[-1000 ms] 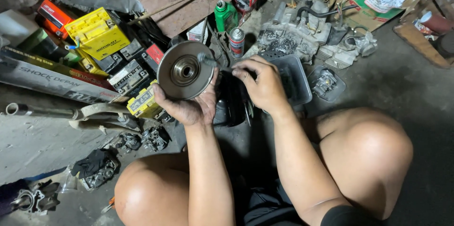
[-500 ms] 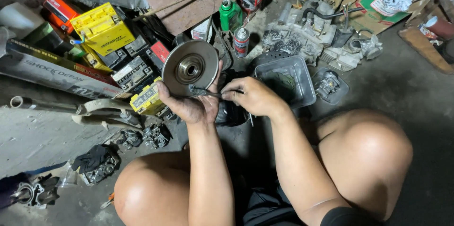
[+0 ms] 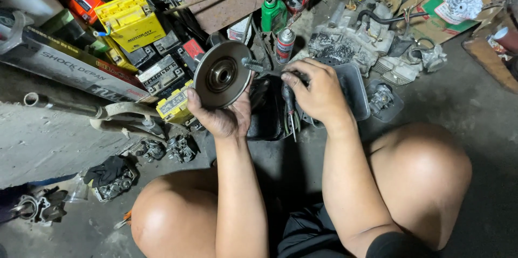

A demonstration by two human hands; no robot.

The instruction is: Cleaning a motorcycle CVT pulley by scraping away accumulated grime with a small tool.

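While left hand point(image 3: 222, 120) grips round metal pulley disc point(image 3: 222, 74) from below, face up at frame centre, right hand point(image 3: 318, 93) at 3 o'clock of disc closes on dark-handled tool point(image 3: 290, 108), probably pliers; spray can point(image 3: 284, 45) at 1 o'clock.

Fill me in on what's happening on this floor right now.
A person sits on the concrete floor among scattered engine parts. Their left hand holds up a round metal disc with a hub at its centre, face toward the camera. Their right hand grips a hand tool beside the disc, above a dark plastic tray. A spray can, a green bottle and yellow boxes lie behind.
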